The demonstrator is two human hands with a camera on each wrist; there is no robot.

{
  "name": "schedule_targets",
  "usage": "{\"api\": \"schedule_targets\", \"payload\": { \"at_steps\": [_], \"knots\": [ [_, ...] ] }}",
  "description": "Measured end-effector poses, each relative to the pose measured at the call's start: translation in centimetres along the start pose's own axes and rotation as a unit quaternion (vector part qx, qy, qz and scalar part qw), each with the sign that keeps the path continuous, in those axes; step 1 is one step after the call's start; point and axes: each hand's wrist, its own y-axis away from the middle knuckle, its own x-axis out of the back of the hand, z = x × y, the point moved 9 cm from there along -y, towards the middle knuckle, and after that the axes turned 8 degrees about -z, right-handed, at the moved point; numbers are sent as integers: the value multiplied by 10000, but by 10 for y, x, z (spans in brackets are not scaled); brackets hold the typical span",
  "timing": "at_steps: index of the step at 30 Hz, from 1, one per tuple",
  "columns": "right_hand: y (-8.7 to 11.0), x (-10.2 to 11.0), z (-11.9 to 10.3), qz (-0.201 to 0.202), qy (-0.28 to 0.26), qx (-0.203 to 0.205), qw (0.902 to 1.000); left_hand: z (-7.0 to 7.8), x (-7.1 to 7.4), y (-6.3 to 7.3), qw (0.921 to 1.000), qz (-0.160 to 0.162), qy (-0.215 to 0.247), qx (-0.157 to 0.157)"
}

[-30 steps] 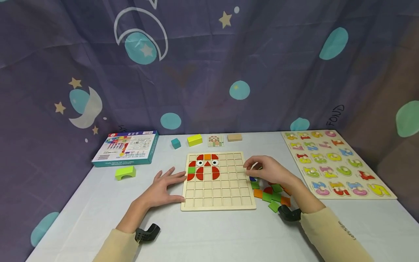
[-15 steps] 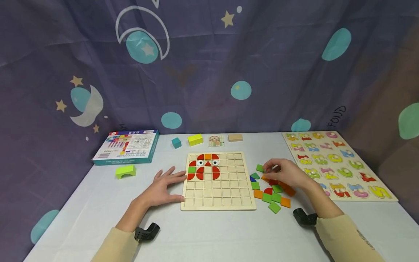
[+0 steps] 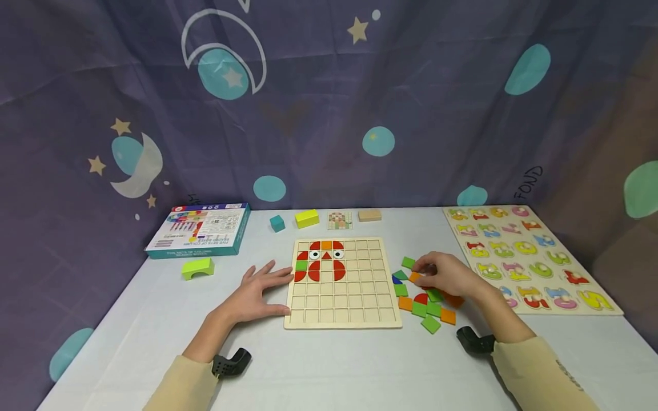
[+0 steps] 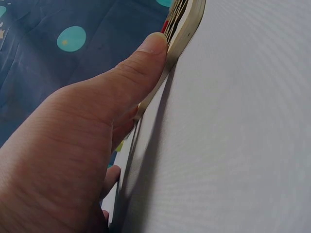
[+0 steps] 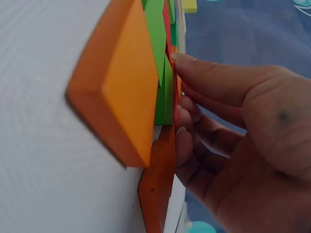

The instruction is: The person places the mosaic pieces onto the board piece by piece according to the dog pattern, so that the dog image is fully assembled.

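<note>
A wooden grid board (image 3: 342, 311) lies flat, with red, orange and green tiles and two eye tiles set in its upper left cells. My left hand (image 3: 257, 295) rests at its left edge with fingers spread. In the left wrist view the thumb (image 4: 141, 63) touches the board's rim (image 4: 187, 34). My right hand (image 3: 449, 275) is over the loose tiles right of the board. Its thumb and forefinger pinch a small orange tile (image 3: 413, 277), which the fingers partly cover in the right wrist view. Green tiles (image 3: 430, 325), a red tile (image 3: 421, 298) and a blue tile (image 3: 396, 280) lie around it.
A number puzzle board (image 3: 534, 262) lies at the right. At the left are a flat box (image 3: 197, 231) and a green arch block (image 3: 197, 269). A teal cube (image 3: 277, 223), yellow block (image 3: 307, 218), picture card (image 3: 340, 221) and plain wooden block (image 3: 369, 215) line the back.
My right hand has moved right from the board's edge to the loose tiles, where its fingertips have closed on the orange tile. My left hand has stayed at the board's left edge.
</note>
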Motion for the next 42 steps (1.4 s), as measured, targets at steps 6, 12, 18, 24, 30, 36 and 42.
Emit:
{"api": "schedule_targets", "payload": {
  "at_steps": [6,12,18,24,30,36,42],
  "knots": [
    [0,-1,-5,-31,-153,173,9997,0,0,-1,10000,-37,17,-16],
    [0,3,-10,177,-147,299,9993,-1,0,0,10000,-32,70,8],
    [-3,3,-14,256,-392,363,9982,-2,0,0,10000,-55,60,21],
    [-9,0,-36,205,-401,612,9971,-2,1,-1,10000,-66,49,49],
    [-30,-13,-73,126,-280,1090,9936,-4,1,0,9999,-64,32,79],
    [-50,-33,-113,-113,-310,1484,9884,-2,1,0,10000,-42,57,42],
    [-71,-51,-139,-341,-246,1651,9854,-2,0,0,10000,-21,70,-1]
  ]
}}
